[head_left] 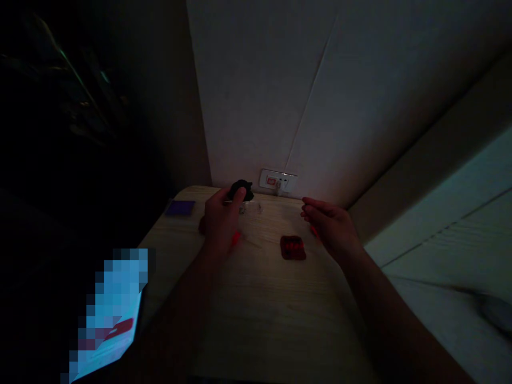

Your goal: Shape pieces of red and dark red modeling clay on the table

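Observation:
My left hand is closed around a small black rounded object with a pointed bit on its right side, held over the far part of the wooden table. Some small clear pieces lie just right of that hand. A red item shows partly beneath the left wrist. On the right, my right hand has its fingertips pinched together; what they hold, if anything, is too dark to make out. Between the hands lies a dark red squarish piece with brighter red marks. Another red bit peeks out below my right hand.
A purple flat item lies at the table's far left. A wall socket with a plug in it sits behind the table. At the lower left glows a lit screen. Pale panelling stands to the right. The room is dim.

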A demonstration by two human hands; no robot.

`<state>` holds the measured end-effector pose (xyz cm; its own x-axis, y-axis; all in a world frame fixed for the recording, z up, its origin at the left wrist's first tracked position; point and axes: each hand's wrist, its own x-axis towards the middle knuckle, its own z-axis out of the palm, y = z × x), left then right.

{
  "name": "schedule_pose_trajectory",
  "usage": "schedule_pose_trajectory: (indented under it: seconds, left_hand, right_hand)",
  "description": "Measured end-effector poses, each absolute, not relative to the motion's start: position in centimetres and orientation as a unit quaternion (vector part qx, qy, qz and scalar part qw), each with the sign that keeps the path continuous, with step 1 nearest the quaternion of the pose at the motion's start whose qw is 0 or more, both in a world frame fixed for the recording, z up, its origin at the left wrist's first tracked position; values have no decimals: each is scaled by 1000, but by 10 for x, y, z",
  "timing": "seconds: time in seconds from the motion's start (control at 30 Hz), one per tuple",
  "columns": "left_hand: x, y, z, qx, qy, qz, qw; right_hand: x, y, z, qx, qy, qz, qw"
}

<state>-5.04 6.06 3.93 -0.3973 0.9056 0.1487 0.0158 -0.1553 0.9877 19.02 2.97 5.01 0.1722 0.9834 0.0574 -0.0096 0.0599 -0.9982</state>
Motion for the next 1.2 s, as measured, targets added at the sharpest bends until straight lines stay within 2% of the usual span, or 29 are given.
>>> schedule_pose_trajectory:
  seconds: [0.23, 0.53, 0.7, 0.8, 0.93, 1.1, 1.13, 1.2]
  left_hand:
    - [-55, 88, 39, 513, 627, 516, 279]
    - [-52, 119, 28, 579, 677, 368, 265]
    - [-52, 126, 28, 588, 707, 297, 259]
    - [-53, 130, 33, 574, 723, 288, 255]
    - [-47, 122, 49, 554, 710, 352, 256]
    - [-20, 73, 73, 527, 626, 439, 370]
    - [-14, 60, 76, 512, 595, 443, 434]
    - [-4, 37, 78, 344, 440, 428, 710]
  right_hand:
    - [189, 22, 38, -489, -477, 437, 586]
    - [176, 8, 33, -467, -467, 508, 553]
    - [177, 8, 36, -491, -485, 464, 555]
    - [180, 8, 35, -504, -498, 439, 553]
    - [181, 11, 28, -483, -496, 461, 555]
    - [177, 9, 26, -447, -478, 479, 585]
    - [176, 7, 28, -442, -479, 472, 593]
    - [174, 2, 32, -437, -490, 447, 608]
